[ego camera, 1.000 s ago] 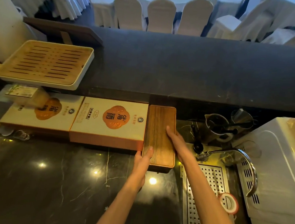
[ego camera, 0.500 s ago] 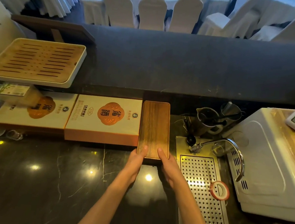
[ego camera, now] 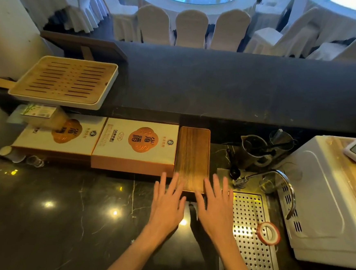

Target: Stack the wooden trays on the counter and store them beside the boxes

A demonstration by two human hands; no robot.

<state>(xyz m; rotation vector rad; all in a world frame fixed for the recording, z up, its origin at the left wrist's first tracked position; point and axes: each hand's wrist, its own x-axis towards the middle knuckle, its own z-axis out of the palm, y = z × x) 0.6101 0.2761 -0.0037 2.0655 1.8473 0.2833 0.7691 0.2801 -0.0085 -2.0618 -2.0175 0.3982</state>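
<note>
I see the wooden trays (ego camera: 192,157) at frame centre, touching the boxes (ego camera: 136,144). Both grips hold nothing: left hand (ego camera: 167,206) and right hand (ego camera: 216,210) lie flat, fingers spread.

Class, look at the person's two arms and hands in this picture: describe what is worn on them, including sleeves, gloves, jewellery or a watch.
Nothing is worn on either. The left hand and the right hand are bare, with no gloves and no rings visible on the fingers. Both forearms are bare as far as the bottom edge of the picture, so no sleeve shows. Neither wrist carries a watch or bracelet.
</note>
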